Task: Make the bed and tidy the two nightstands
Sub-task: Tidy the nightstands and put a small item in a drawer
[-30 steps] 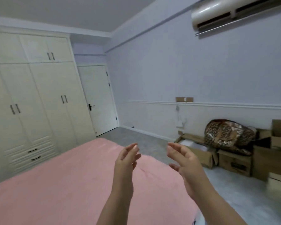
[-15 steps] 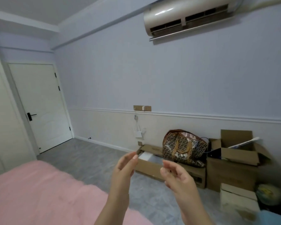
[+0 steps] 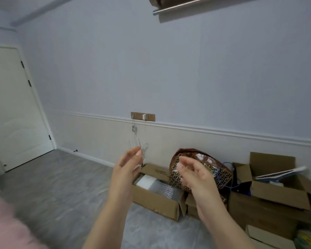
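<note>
Biggest risk, judged from the view: the bed (image 3: 9,223) is only a pink corner at the lower left and neither nightstand is in frame — the head faces the far wall, so any reach toward the bedding now is blind and could miss or drag the cover crooked; next risk: the floor along the wall is cluttered, so a step forward could catch a box flap or the blue cord (image 3: 223,174) looping beside the bag; smaller: the charger cable (image 3: 133,133) hangs from the wall socket strip (image 3: 142,116) near fingertip line, could snag — depth unclear.

Hands: left hand (image 3: 127,169) and right hand (image 3: 196,175) both raised, palms facing each other, fingers loose and spread, holding nothing; apart, not touching.

Containers, big to small: large open cardboard box (image 3: 276,191) at right, flaps up, holds white paper or a bag plus dark items, details unclear; long open carton (image 3: 156,202) on the floor with a white slab and clear plastic wrap inside; patterned brown bag (image 3: 221,175) standing behind it, contents hidden; small closed box (image 3: 266,238) at lower right, contents not visible.
</note>
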